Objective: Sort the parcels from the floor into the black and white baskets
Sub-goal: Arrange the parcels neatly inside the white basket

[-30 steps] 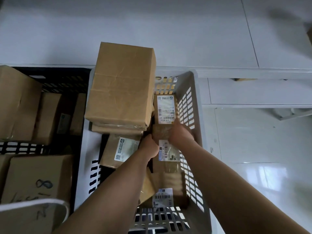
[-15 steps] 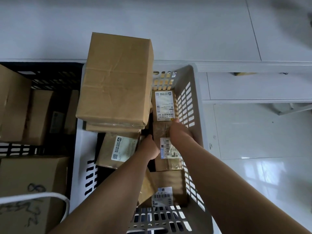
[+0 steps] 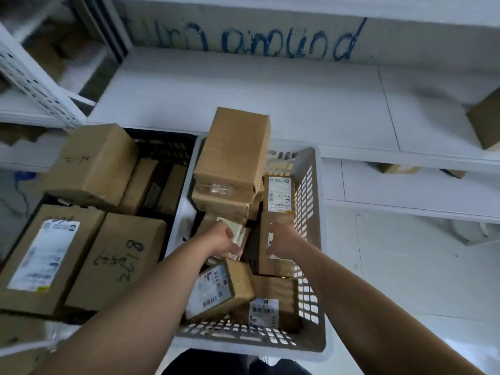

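Both hands are inside the white basket (image 3: 316, 253), where parcels stand on edge, presumably to pack tighter. Right hand (image 3: 284, 242) is released, fingers loose over a slim parcel (image 3: 270, 267). Left hand (image 3: 223, 239) touches a labelled parcel (image 3: 238, 230); blur hides its grasp, so we cannot tell. Black basket (image 3: 162, 147) holds bigger boxes (image 3: 127, 261).

White basket (image 3: 315, 239) at 6 o'clock, packed with brown parcels (image 3: 276, 290), big plain box (image 3: 235, 155) stacked high at its 12 o'clock end, small labelled parcel (image 3: 239, 230) mid-basket; black basket (image 3: 162, 147) just beside at 9 o'clock, large boxes (image 3: 119, 255) piled above its rim
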The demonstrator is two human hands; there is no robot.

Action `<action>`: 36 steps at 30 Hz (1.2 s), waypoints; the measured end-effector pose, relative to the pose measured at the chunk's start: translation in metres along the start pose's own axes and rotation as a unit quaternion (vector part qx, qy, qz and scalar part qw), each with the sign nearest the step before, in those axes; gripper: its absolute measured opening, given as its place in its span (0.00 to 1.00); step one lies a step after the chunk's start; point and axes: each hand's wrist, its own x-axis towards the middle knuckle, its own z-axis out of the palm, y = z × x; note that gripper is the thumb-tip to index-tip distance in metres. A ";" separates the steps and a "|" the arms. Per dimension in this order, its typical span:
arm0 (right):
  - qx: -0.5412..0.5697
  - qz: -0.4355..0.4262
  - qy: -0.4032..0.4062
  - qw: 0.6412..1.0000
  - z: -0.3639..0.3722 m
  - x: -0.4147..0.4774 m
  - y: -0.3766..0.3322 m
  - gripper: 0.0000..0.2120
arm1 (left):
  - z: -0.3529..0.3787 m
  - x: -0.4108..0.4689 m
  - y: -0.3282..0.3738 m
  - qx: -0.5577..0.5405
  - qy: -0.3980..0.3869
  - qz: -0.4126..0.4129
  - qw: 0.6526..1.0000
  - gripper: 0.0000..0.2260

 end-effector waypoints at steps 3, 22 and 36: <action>0.002 -0.003 -0.046 0.999 0.009 -0.013 -0.002 0.24 | -0.001 -0.024 -0.020 0.030 -0.002 -0.012 0.999 0.21; 0.270 0.078 -0.153 0.947 0.109 -0.032 0.008 0.28 | 0.023 -0.036 -0.079 0.089 -0.043 0.014 0.995 0.23; 0.081 0.096 -0.022 0.992 0.116 -0.037 -0.017 0.58 | -0.006 -0.039 -0.091 0.040 -0.060 0.026 0.997 0.16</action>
